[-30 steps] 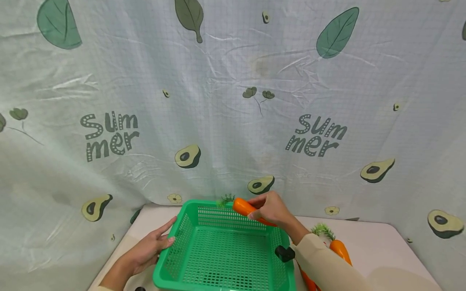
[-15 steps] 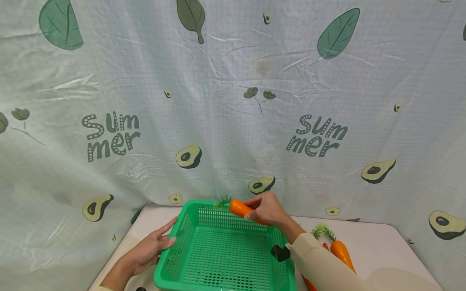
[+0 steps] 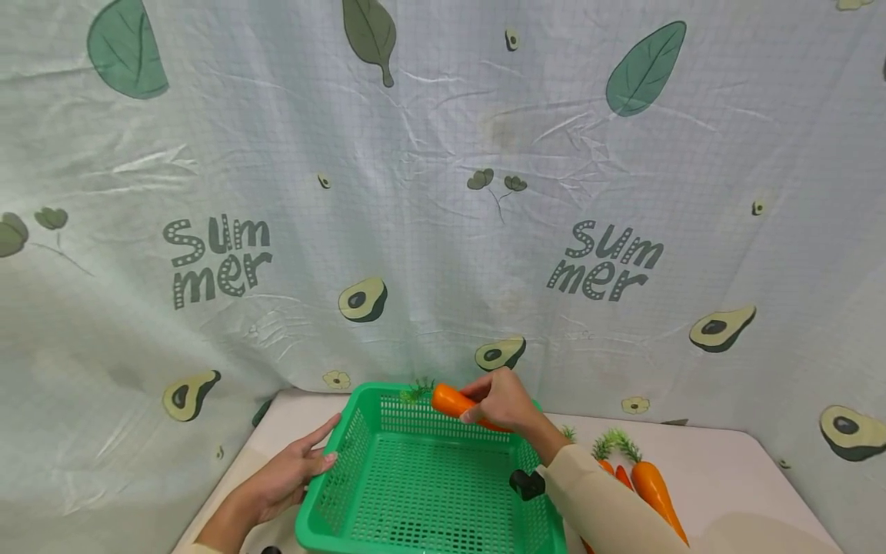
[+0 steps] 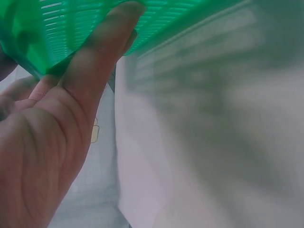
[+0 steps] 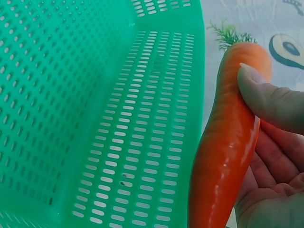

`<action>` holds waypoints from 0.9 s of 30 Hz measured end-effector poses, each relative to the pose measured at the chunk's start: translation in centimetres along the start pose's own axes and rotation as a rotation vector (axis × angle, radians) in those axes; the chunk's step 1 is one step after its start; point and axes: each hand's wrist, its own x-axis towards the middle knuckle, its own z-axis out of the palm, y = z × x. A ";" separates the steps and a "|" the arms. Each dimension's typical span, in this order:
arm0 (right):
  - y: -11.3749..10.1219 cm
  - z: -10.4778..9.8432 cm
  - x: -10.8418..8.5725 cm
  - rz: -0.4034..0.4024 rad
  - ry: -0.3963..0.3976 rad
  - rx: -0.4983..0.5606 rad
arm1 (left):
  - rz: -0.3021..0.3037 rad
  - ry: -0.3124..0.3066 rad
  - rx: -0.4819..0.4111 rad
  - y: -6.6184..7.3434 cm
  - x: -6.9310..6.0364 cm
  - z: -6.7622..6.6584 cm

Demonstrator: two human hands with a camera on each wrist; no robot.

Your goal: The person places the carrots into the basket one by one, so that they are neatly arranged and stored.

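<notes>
A green plastic basket (image 3: 429,481) with slotted walls sits tilted in the lower middle of the head view, its visible floor bare. My left hand (image 3: 285,475) holds its left side; in the left wrist view a finger lies along the slotted wall. Over the basket's far wall, my right hand (image 3: 504,404) pinches an orange carrot (image 3: 451,401) between thumb and fingers. The carrot lies slanted, its feathery green top pointing left and away. Seen from the right wrist, the carrot (image 5: 223,137) is beside the basket's rim, the thumb pressed on its thick end.
Several more carrots (image 3: 654,488) with green tops lie on the pale table (image 3: 734,469) to the right, partly hidden by the right sleeve (image 3: 588,492). A printed curtain (image 3: 429,231) hangs close behind the table. A black wrist camera (image 3: 527,485) hangs over the basket's right part.
My right hand has shifted slightly left with the carrot along the far wall. More of the carrots on the right now shows. The left hand stays on the basket.
</notes>
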 end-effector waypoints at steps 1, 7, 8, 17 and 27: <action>0.0 0.0 0.0 -0.001 -0.001 0.004 | 0.001 0.001 0.001 0.1 0.0 0.0; 0.1 0.1 0.2 -0.013 -0.002 -0.007 | 0.008 0.004 0.013 0.0 0.1 0.0; 0.1 0.2 0.2 -0.016 -0.006 -0.011 | 0.008 0.004 0.012 0.0 0.2 -0.1; 0.3 0.8 0.6 -0.029 -0.006 -0.014 | 0.017 -0.003 -0.003 0.0 0.3 -0.2; 0.5 1.3 0.7 -0.056 -0.013 -0.043 | 0.002 0.015 0.004 -0.3 0.2 -0.3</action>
